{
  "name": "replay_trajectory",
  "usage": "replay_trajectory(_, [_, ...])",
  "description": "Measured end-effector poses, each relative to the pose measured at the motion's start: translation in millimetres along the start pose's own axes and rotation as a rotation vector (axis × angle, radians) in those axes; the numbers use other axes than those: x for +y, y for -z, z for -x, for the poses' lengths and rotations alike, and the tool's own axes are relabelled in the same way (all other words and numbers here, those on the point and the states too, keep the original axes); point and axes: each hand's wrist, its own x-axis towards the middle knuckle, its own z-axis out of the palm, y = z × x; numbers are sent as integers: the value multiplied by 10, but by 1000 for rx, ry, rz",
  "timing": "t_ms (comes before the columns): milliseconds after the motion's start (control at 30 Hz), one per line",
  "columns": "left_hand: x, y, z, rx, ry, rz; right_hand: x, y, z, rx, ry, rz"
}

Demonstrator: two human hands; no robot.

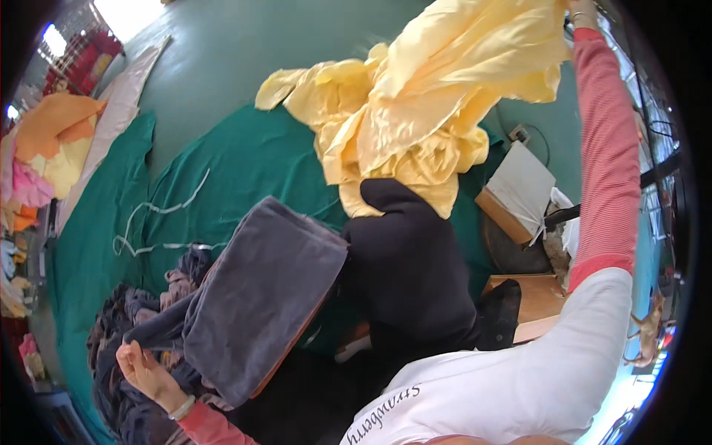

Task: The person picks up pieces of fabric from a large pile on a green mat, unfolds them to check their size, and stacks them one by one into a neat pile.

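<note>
A: How is the left hand (152, 377) set?
B: Fingers curled close together, tips at a loose end of dark grey soft cloth (159, 331). I can't tell whether they pinch it.
A: And the right hand (584, 13)?
B: Raised far out at the top right edge, beside the upper end of a crumpled pale-yellow shiny fabric (445, 89). Its fingers are cut off, so I can't tell its grip.
A: Where does the fabric run?
B: Down leftward, its lower folds heaped on a dark green cloth sheet (245, 159), touching the black-clad knee (408, 259).
A: Nearer the left hand?
B: A thick, rectangular folded stack of grey plush cloth (267, 297), just beside a crumpled grey-and-mauve cloth heap (122, 334).
</note>
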Motion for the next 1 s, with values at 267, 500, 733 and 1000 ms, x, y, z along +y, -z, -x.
replay_trajectory(267, [245, -47, 110, -42, -327, -739, -6, 443, -142, -285, -250, 227])
replay_trajectory(500, [264, 48, 146, -75, -309, -725, -78, 668, 224, -185, -224, -225])
replay_trajectory(733, [194, -43, 87, 54, 45, 111, -220, 396, 174, -192, -7, 201])
replay_trajectory(1000, [129, 10, 138, 65, 33, 124, -1247, 12, 2135, -1368, -210, -1744])
